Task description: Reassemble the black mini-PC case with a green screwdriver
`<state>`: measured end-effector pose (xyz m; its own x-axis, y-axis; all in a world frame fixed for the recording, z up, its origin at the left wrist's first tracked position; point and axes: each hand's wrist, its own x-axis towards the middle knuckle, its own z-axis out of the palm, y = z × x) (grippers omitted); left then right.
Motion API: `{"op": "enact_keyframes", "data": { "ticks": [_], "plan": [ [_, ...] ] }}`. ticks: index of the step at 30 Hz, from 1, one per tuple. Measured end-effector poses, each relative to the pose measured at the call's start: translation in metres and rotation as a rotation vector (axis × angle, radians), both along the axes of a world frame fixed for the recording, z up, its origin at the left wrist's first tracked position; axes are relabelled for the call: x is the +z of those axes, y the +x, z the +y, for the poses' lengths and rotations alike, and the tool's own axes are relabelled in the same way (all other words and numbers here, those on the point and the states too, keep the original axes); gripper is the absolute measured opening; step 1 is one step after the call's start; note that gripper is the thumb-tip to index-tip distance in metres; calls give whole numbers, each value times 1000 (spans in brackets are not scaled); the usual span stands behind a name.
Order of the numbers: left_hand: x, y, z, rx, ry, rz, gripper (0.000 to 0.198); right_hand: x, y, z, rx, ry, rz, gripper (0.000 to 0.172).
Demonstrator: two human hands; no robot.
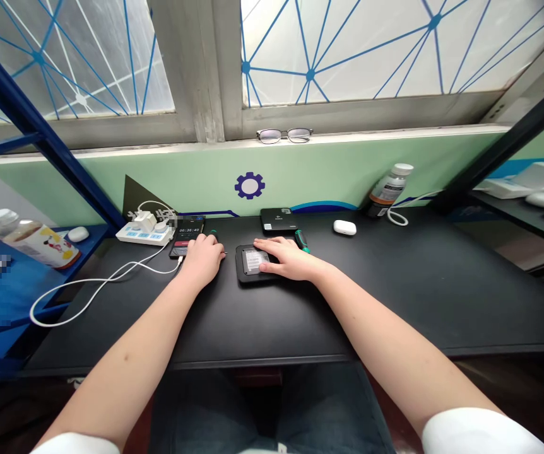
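My right hand [291, 257] lies over the right part of a black drive case [241, 268], fingers stretched along its far side and thumb on the white label [254, 260] set in it. My left hand [203, 258] rests on the desk to the left of the case, its fingers curled down. A thin tip shows beside those fingers and a bit of green [214, 234] behind them; the hand hides the rest. A green-and-black screwdriver handle [301, 241] lies just behind my right hand. Beyond the case is a flat black box [279, 220].
A phone [190, 229] showing a timer lies beyond my left hand, its white cable [106, 280] looping left to a power strip [144, 234]. An earbud case [344, 227] and a bottle [388, 189] stand at right. Glasses [284, 135] rest on the sill.
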<state>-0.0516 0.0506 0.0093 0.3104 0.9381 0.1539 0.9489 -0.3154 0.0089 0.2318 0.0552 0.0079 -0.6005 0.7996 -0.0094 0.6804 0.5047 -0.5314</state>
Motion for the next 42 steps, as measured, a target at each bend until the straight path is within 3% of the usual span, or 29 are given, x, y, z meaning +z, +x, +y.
{"op": "enact_keyframes", "data": {
  "ticks": [5, 12, 19, 23, 35, 42],
  "plan": [
    [5, 11, -5, 19, -6, 117, 26, 0, -3, -2, -23, 17, 9, 73],
    [-4, 8, 1, -7, 15, 88, 24, 0, -3, -2, -20, 42, 6, 71],
    [-15, 9, 6, -237, 146, -332, 17, 0, -6, -4, -33, 54, -5, 70],
    [-23, 18, 7, -324, 154, -432, 13, 3, -11, -6, -51, 69, -20, 68],
    [-27, 31, 15, -338, 206, -229, 18, 4, -12, -7, -30, 89, -51, 68],
    [-15, 25, 7, -333, 193, -240, 27, 9, -12, -9, -28, 75, -59, 69]
  ]
}}
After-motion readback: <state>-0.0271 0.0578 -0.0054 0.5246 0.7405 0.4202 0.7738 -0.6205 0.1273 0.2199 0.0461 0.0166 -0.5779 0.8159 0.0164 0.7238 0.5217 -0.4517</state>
